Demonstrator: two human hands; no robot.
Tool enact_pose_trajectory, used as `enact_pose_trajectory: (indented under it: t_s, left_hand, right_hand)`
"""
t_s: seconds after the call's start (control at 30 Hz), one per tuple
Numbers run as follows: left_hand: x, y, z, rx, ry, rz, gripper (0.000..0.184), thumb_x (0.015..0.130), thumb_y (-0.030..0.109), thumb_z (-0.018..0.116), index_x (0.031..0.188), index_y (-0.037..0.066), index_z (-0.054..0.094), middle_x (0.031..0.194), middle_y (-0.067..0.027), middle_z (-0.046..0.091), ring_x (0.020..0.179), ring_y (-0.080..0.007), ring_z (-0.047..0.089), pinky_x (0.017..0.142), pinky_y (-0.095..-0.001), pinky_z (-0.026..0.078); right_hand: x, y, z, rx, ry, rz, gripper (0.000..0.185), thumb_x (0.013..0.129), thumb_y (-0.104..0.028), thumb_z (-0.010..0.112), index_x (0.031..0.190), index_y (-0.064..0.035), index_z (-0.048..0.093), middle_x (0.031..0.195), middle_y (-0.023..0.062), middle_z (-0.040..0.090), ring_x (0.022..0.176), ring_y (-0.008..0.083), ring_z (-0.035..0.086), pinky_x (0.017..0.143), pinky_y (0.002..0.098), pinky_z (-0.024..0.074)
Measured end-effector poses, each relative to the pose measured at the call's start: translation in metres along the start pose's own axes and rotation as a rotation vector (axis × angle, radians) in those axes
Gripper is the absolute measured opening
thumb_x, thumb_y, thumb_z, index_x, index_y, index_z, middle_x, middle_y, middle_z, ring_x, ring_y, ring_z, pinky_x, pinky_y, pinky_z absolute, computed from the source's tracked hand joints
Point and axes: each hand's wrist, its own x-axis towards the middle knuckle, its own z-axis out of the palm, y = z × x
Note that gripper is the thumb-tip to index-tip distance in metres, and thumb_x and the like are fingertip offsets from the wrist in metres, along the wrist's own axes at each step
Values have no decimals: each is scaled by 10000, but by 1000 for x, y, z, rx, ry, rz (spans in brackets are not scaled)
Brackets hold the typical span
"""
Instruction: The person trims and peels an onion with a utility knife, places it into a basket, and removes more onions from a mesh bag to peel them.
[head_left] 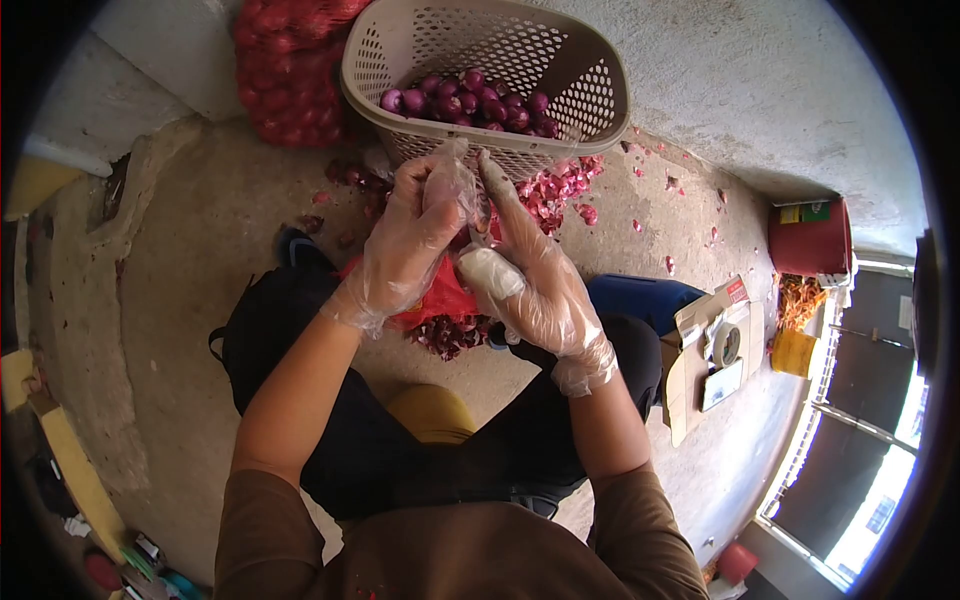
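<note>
Both hands wear clear plastic gloves and meet just below the near rim of a beige perforated basket (pixel 385 118). My left hand (pixel 425 225) has its fingers curled around something I cannot make out behind the plastic. Close beside it, my right hand (pixel 530 275) has its index finger stretched up and its other fingers bent, with a white wrap on the thumb; a small dark thing shows between the hands, too hidden to name. Red onions (pixel 475 100) lie inside the basket. Under the hands is a red mesh bag (pixel 445 297) with dark onion skins (pixel 450 337).
A full red net sack (pixel 290 85) stands left of the basket. Loose skins (pixel 565 185) litter the floor. At right are a blue container (pixel 645 300), cardboard (pixel 683 385) with a tape roll (pixel 727 343) and a phone-like object (pixel 722 384), and a red bucket (pixel 810 240).
</note>
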Motion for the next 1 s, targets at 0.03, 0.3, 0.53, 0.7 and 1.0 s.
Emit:
enact_pose_trajectory:
  t_s: [0.03, 0.3, 0.53, 0.7, 1.0]
  left_hand:
    - [-1, 0, 0, -29, 3, -14, 568, 1013, 360, 540, 1380, -16, 326, 1146, -40, 495, 1006, -98, 473, 958, -292, 408]
    - [0, -1, -2, -120, 60, -39, 598, 1024, 373, 499, 1439, -19, 323, 1312, -64, 451, 1189, -139, 432, 1088, -333, 315]
    - [1, 3, -7, -152, 27, -119, 703, 1029, 456, 443, 1510, -10, 231, 1411, -89, 426, 1262, -161, 446, 1064, -343, 382]
    - [1, 18, -2, -235, 53, -244, 596, 998, 563, 424, 1301, 50, 431, 1157, -119, 596, 1011, -196, 631, 881, -357, 547]
    - [7, 10, 3, -264, 227, -335, 639, 994, 623, 338, 1110, 30, 546, 944, -155, 677, 708, -187, 671, 509, -283, 539]
  right_hand:
    - [0, 2, 0, 1, 5, -11, 779, 960, -311, 597, 1545, -11, 178, 1374, 286, 509, 1265, 371, 541, 1013, 362, 431]
    - [5, 14, 1, 4, 17, -129, 766, 969, -368, 573, 1533, 4, 212, 1432, 285, 453, 1344, 358, 465, 1057, 374, 394]
    - [4, 14, -3, -42, 8, -89, 727, 965, -382, 576, 1516, -11, 280, 1401, 266, 496, 1327, 361, 481, 1047, 374, 404]
    - [3, 13, -6, -71, -3, -100, 720, 957, -388, 588, 1509, -24, 304, 1388, 254, 512, 1307, 371, 494, 1032, 385, 418]
    - [3, 20, -6, -173, -8, -197, 730, 943, -409, 602, 1500, -28, 322, 1373, 263, 519, 1268, 402, 509, 1007, 409, 441]
